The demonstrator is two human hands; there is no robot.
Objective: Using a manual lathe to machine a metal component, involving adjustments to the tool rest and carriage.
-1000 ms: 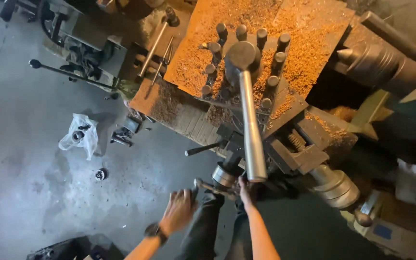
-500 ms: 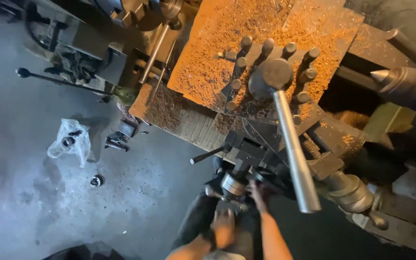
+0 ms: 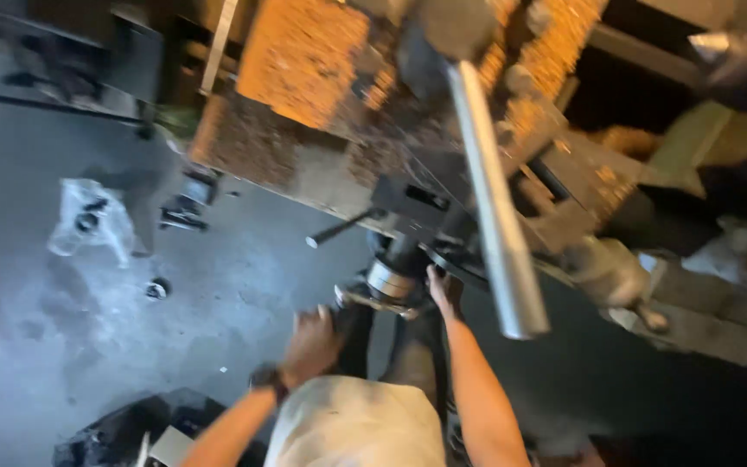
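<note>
two hands at a handwheel under a chip-covered lathe

a blurred view looks straight down from a person's head over a large metalworking lathe (image 3: 322,173) and a grey concrete floor (image 3: 36,346). motion blur softens every edge, so fine detail is hard to read.

the left hand (image 3: 311,342), with a dark watch on its wrist, is curled closed around a crank handle at the lower edge of a small handwheel (image 3: 388,285). the fingers wrap away from the camera, so how tightly they grip cannot be told. the right hand (image 3: 443,290) lies against the handwheel's right side, fingers pointing up toward the machine; whether they close on the wheel or only rest on it cannot be told.

the handwheel, with a bright metal collar, sits just below the lathe's front edge, near the middle of the view. a long steel bar (image 3: 494,207) slants down from the top of the machine and ends just right of the right hand, covering part of the works behind it.

the top of the machine is covered in orange-lit metal chips (image 3: 304,60); its upper part is cut off by the frame. a short dark lever (image 3: 339,229) sticks out to the left of the wheel.

on the floor at left lie a crumpled clear plastic bag (image 3: 88,220) and a small round part (image 3: 157,288). the right side falls into deep shadow.
</note>
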